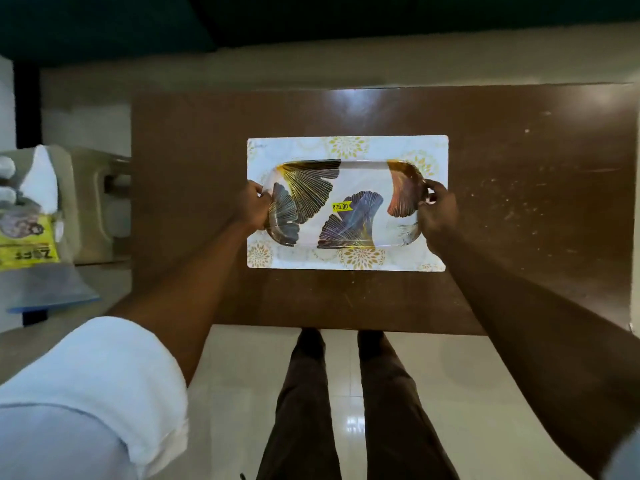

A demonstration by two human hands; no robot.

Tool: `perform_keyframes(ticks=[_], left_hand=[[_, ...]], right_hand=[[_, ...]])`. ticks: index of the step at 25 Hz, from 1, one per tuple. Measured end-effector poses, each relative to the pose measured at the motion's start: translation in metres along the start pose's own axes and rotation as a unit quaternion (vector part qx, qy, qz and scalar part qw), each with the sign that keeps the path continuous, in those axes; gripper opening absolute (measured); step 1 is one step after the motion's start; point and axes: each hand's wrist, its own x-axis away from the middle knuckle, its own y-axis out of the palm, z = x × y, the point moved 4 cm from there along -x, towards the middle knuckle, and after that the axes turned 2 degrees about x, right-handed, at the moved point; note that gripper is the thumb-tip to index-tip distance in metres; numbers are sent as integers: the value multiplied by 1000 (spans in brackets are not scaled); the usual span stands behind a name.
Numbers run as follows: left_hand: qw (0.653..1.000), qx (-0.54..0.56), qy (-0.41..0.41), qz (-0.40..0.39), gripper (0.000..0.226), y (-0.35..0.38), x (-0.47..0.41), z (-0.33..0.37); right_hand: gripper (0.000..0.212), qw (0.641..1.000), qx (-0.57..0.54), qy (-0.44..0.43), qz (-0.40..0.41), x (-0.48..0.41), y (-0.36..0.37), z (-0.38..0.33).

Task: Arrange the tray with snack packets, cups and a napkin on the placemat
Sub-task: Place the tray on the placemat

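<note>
1. The tray (346,188), w/ leaf pattern and a yellow price sticker (341,206), lies over the middle of the placemat (433,147)
2. Left hand (254,209) is closed on the tray's left end; right hand (438,213) is closed on its right end
3. Placemat is white w/ gold flowers and sits flat on the brown surface (519,168)
4. Well apart at far left, off the surface: a yellow snack packet (26,251), cups (7,168) and a white napkin (43,178), blurred
</note>
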Motion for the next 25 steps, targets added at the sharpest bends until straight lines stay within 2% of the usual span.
perform_keyframes(ticks=[3, 7, 11, 25], left_hand=[[1000, -20, 6, 8, 31, -3, -2, -19], [998, -32, 52, 17, 21, -6, -12, -20], [993, -70, 99, 11, 33, -9, -13, -5], [995, -47, 90, -4, 41, -9, -9, -2]], right_hand=[[48, 999, 48, -1, 4, 4, 16, -5], [47, 998, 65, 22, 15, 1, 29, -5], [49, 997, 71, 35, 27, 0, 25, -3], [47, 995, 93, 20, 16, -7, 24, 8]])
